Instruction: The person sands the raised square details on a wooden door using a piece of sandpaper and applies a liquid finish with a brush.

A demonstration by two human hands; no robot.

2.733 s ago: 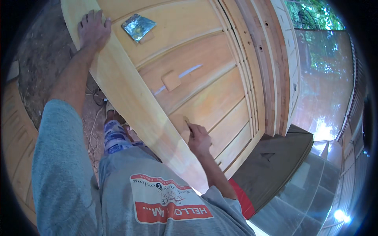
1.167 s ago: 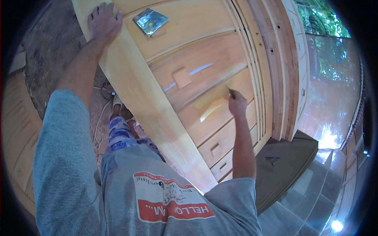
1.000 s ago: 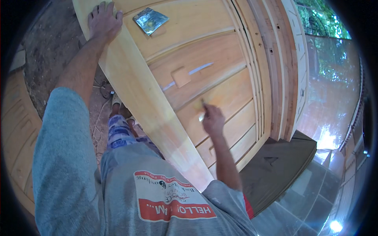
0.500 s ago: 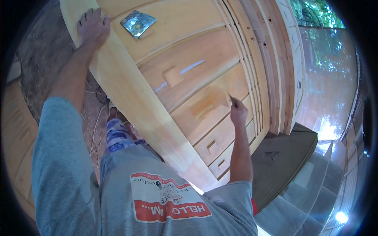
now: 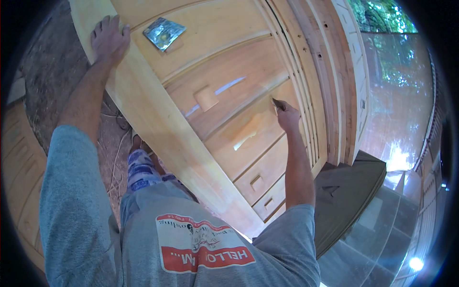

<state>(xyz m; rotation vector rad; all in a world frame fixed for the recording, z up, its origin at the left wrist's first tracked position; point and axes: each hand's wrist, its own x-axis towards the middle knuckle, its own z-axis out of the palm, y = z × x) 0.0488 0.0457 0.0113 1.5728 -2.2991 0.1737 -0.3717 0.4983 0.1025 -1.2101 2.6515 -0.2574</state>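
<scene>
A pale wooden panelled door (image 5: 244, 162) lies across the view with long grooves and small raised squares. Resting on its near edge board (image 5: 158, 124), my left hand (image 5: 110, 40) has its fingers spread flat. Beside it, a foil-like square sheet (image 5: 164, 33) with a yellowish dab lies on the upper panel. My right hand (image 5: 287, 115) grips a small thin dark tool (image 5: 277, 103), probably a scraper, over a lower panel near the grooved right border. Below that tool are an orange-tinted patch and a pale streak on the wood, possibly sheen.
More door slabs (image 5: 342, 86) are stacked along the right side. A dark brown covered block (image 5: 339, 191) sits below them, beside grey tiled floor (image 5: 377, 234). Another panelled wooden piece (image 5: 21, 177) stands at left. Loose cords (image 5: 112, 162) lie on the dirt floor near my feet.
My right hand has risen from the lower near edge board, swept back and forth across the lower panel, and now sits higher toward its upper right. My left hand stays on the edge board.
</scene>
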